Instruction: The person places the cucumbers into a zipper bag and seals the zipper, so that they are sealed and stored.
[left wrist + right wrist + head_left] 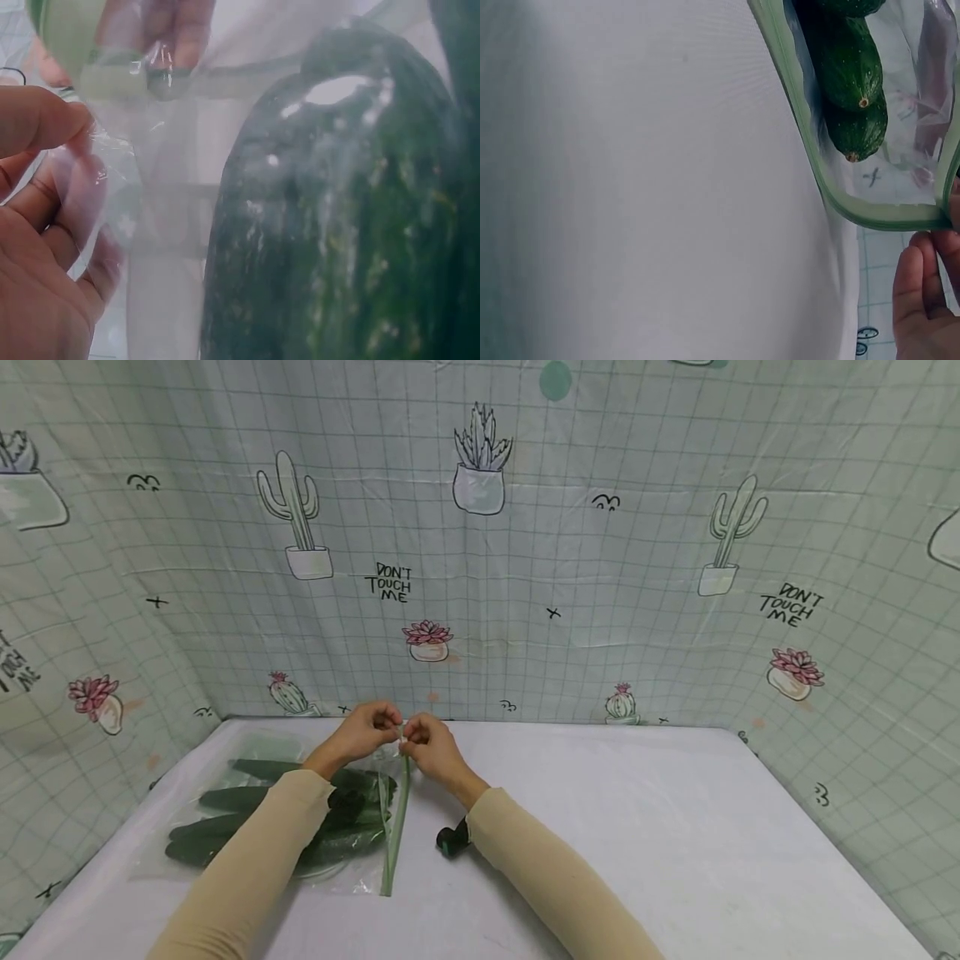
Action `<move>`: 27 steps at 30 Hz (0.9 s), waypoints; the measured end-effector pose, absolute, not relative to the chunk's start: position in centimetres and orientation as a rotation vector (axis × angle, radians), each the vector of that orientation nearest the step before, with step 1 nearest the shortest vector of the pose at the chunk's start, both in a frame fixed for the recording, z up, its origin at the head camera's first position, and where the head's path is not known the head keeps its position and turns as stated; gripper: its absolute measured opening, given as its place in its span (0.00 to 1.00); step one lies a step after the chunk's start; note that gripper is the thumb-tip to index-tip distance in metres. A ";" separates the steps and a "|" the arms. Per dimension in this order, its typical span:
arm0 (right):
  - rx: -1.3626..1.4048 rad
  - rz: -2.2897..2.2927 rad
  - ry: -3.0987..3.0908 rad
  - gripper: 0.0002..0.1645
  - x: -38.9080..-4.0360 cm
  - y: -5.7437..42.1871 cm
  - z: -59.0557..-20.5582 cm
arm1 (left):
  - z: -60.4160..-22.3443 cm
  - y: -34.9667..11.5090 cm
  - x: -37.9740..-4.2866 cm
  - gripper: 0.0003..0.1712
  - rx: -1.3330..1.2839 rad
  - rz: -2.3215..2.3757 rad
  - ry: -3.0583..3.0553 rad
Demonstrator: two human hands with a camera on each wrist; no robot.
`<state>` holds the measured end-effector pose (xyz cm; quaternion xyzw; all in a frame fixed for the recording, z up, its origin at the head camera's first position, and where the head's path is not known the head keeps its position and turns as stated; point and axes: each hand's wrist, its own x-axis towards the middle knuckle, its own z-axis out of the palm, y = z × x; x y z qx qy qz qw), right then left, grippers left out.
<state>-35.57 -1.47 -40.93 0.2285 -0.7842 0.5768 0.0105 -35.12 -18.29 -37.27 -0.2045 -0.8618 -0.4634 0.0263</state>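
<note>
A clear zip bag with a green zip strip lies flat at the left of the table. Several dark green cucumbers are inside it, side by side, their ends towards the bag's mouth. At the far end of the strip, my left hand pinches the clear plastic between thumb and forefinger. Close beside it my right hand pinches the green strip at the bag's corner. The right wrist view shows the mouth parted, with cucumber tips inside. Up close, the left wrist view has a cucumber under shiny film.
A white cloth covers the table. A patterned curtain rises behind the far edge and along both sides. A small dark round object shows beside the right sleeve.
</note>
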 end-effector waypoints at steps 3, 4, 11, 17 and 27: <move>0.693 1.819 -2.493 0.07 -35.3 -1.5 -40.8 | -37.2 -18.4 -35.1 0.08 -0.596 -1.431 -2.676; 0.681 1.830 -2.511 0.07 -35.3 -1.5 -40.7 | -37.1 -18.4 -35.1 0.08 -0.582 -1.428 -2.684; 0.503 2.073 -2.573 0.09 -34.8 -1.6 -40.6 | -36.9 -18.2 -35.3 0.08 -0.528 -1.336 -2.746; 0.364 2.120 -2.660 0.09 -34.1 -1.6 -40.8 | -36.8 -17.8 -35.1 0.09 -0.463 -1.290 -2.741; 0.385 1.919 -2.780 0.09 -32.2 -1.3 -41.0 | -36.8 -17.5 -35.4 0.09 -0.416 -1.234 -2.713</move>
